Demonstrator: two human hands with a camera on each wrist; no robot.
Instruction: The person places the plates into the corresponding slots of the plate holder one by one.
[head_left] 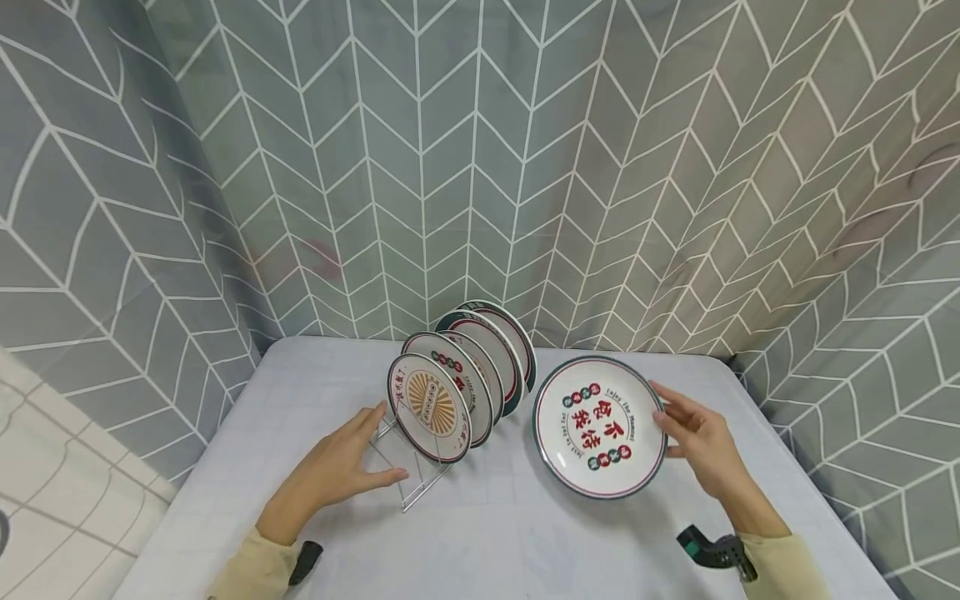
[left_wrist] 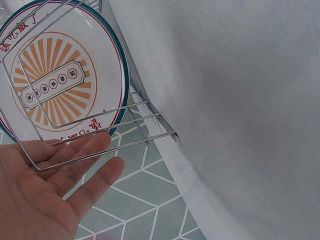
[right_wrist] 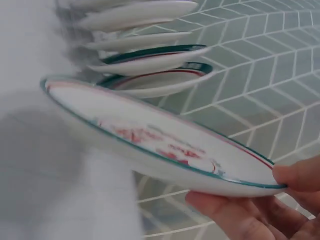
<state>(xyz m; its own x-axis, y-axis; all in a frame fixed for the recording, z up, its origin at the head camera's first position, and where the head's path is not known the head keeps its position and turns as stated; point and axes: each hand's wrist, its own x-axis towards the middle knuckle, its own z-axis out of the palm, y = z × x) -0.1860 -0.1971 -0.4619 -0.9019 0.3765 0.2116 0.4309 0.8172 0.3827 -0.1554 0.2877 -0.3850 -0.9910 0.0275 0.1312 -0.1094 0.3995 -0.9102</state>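
Observation:
My right hand (head_left: 701,442) pinches the right edge of a white plate (head_left: 600,427) with a green rim and red lettering, thumb on the upper face and fingers beneath. In the right wrist view the plate (right_wrist: 150,135) is tilted and held up. A wire dish rack (head_left: 427,486) stands left of it, with several plates upright in a row. The frontmost rack plate (head_left: 431,408) bears an orange sunburst. My left hand (head_left: 330,467) is at the rack's left end, thumb spread. In the left wrist view its fingers (left_wrist: 92,145) lie loosely extended against or just behind the wires.
A white cloth covers the table (head_left: 510,533). Grey curtains (head_left: 480,183) with white chevron lines hang behind and at the sides. The rearmost rack plates (head_left: 517,333) stand close to the back curtain. White tiles (head_left: 60,500) show at the lower left.

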